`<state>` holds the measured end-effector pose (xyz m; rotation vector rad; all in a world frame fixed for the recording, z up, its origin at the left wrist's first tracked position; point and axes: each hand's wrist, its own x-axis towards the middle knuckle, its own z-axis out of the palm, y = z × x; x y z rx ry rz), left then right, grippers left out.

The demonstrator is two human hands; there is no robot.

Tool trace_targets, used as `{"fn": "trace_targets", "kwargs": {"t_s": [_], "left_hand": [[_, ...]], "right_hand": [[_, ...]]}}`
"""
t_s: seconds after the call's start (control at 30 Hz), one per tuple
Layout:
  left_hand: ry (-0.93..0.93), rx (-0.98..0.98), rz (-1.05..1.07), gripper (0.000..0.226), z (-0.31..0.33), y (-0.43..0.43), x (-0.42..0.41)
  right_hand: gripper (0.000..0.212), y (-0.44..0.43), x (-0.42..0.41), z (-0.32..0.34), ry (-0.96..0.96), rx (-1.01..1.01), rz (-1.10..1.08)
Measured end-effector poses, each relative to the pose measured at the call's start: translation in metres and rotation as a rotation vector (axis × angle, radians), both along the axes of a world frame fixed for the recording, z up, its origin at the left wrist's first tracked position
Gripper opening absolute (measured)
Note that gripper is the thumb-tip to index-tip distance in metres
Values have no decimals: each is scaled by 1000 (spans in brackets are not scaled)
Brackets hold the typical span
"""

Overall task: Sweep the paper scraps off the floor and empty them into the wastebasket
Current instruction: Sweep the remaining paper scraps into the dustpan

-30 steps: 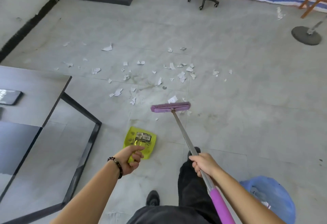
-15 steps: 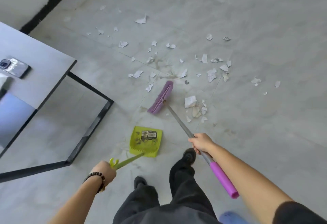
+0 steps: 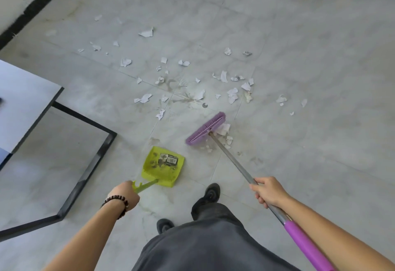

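Our broom (image 3: pixel 205 128) has swung onto a clump of paper scraps (image 3: pixel 224 130) just beyond-right of the dustpan (image 3: pixel 163 166). Left hand (image 3: pixel 124 194) grips its handle, right hand (image 3: pixel 270 191) the broom pole. Most scraps lie farther beyond it; we judge sweeping barely begun.

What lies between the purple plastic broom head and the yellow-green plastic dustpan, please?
In the head view, only bare grey tiled floor lies between the purple plastic broom head and the yellow-green plastic dustpan.
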<state>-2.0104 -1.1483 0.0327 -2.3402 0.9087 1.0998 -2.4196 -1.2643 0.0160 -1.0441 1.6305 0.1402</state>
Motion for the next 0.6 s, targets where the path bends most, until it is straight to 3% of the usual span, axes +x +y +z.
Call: {"fn": "trace_targets", "kwargs": {"t_s": [0.13, 0.33, 0.6], "left_hand": [[1, -34, -92, 53, 4, -11, -5], [-36, -39, -250, 34, 5, -47, -9], [-18, -30, -487, 47, -1, -93, -27]], "right_hand": [[11, -28, 13, -1, -83, -31, -219], [15, -73, 45, -43, -158, 157, -485], [26, 5, 33, -56, 12, 407, -646]]}}
